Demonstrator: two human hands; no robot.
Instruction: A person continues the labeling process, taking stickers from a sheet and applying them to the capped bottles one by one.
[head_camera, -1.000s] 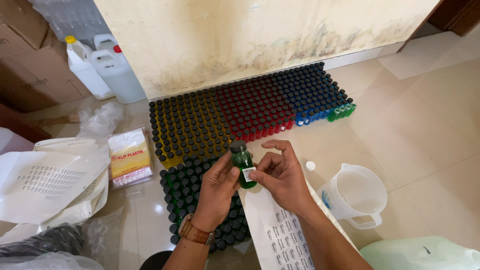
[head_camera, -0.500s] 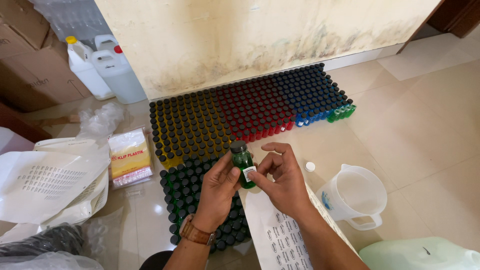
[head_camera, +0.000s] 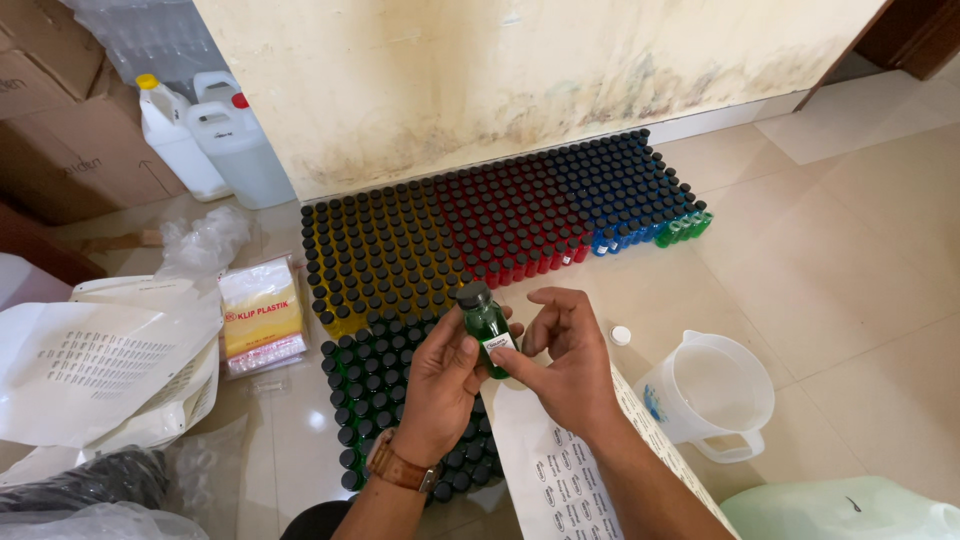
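Observation:
My left hand (head_camera: 440, 380) grips a small green bottle (head_camera: 484, 322) with a black cap, upright above the floor. My right hand (head_camera: 565, 360) presses a small white label onto the bottle's side with fingers and thumb. Below my hands stands a block of green bottles (head_camera: 380, 400) with black caps. A sheet of sticker labels (head_camera: 560, 470) lies on the floor under my right forearm. Beyond, rows of yellow bottles (head_camera: 375, 255), red bottles (head_camera: 510, 225) and blue bottles (head_camera: 620, 190) fill the floor by the wall.
A white plastic jug (head_camera: 715, 395) and a loose white cap (head_camera: 621, 335) sit to the right. White jerrycans (head_camera: 215, 135) and cardboard boxes (head_camera: 60, 150) stand at the back left. A pack of plastic bags (head_camera: 262, 315), paper sheets (head_camera: 90, 365) and a pale green container (head_camera: 850, 510) lie around.
My right fingers have shifted slightly on the bottle's label; the bottle stays in the same place in my left hand.

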